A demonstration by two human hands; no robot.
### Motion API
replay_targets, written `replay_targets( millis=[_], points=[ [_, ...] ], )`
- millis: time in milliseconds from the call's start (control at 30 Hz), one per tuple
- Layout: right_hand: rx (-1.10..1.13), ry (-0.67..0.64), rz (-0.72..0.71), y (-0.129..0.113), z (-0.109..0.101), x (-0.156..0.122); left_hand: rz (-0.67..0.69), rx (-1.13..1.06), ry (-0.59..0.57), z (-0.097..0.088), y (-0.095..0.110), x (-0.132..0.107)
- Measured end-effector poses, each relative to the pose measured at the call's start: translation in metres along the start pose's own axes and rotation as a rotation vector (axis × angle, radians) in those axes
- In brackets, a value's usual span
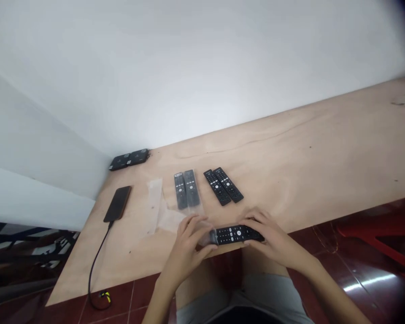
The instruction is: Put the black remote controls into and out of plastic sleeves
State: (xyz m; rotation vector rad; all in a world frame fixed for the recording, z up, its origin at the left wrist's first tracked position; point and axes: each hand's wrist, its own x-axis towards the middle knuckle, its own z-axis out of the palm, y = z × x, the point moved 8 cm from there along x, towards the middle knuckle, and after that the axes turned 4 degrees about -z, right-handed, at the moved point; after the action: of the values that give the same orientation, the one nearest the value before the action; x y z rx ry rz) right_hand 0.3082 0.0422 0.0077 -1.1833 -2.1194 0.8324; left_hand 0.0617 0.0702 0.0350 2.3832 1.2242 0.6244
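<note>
A black remote control (235,234) lies crosswise at the near edge of the wooden table (307,153). My right hand (273,240) grips its right end with curled fingers. My left hand (189,245) pinches a clear plastic sleeve (207,235) around the remote's left end. Just beyond my hands, two bare black remotes (223,185) lie side by side. To their left, two remotes in clear plastic bags (186,189) lie side by side.
Loose clear plastic bags (157,202) lie left of the bagged remotes. A black phone (118,203) with a cable (96,265) rests near the table's left edge. Two small black boxes (129,159) sit at the back left against the white wall. Red tile floor below.
</note>
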Motion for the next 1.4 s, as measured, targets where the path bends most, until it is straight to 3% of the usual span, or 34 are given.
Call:
replay_targets(
  millis=[167,467,700,867,1000,1100,1200,1300,1400],
  points=[
    [-0.009,0.012,-0.006,-0.001,0.008,0.006,0.005,-0.007,0.053,0.007,0.000,-0.005],
    [0.055,-0.018,0.001,-0.003,0.013,0.011,-0.082,-0.086,-0.062,-0.005,-0.017,-0.015],
    [0.222,0.015,0.001,-0.012,0.013,0.012,-0.035,-0.177,0.048,0.002,-0.004,-0.019],
    [0.266,-0.030,-0.005,-0.023,0.023,0.020,0.017,-0.163,0.020,0.017,0.009,-0.014],
    [0.210,-0.050,-0.013,-0.030,0.034,0.034,-0.026,-0.129,-0.012,0.024,0.012,-0.005],
    [0.126,-0.017,0.027,-0.022,0.035,0.038,-0.094,-0.067,-0.050,0.019,0.007,-0.003],
    [0.086,0.114,0.088,-0.002,0.022,0.030,-0.149,-0.005,-0.060,0.008,-0.002,-0.009],
    [0.143,0.237,0.153,0.017,0.010,0.016,-0.146,0.011,-0.070,0.004,-0.007,-0.016],
    [0.256,0.255,0.220,0.023,0.012,0.008,-0.125,0.006,-0.033,0.006,-0.007,-0.017]
  ],
)
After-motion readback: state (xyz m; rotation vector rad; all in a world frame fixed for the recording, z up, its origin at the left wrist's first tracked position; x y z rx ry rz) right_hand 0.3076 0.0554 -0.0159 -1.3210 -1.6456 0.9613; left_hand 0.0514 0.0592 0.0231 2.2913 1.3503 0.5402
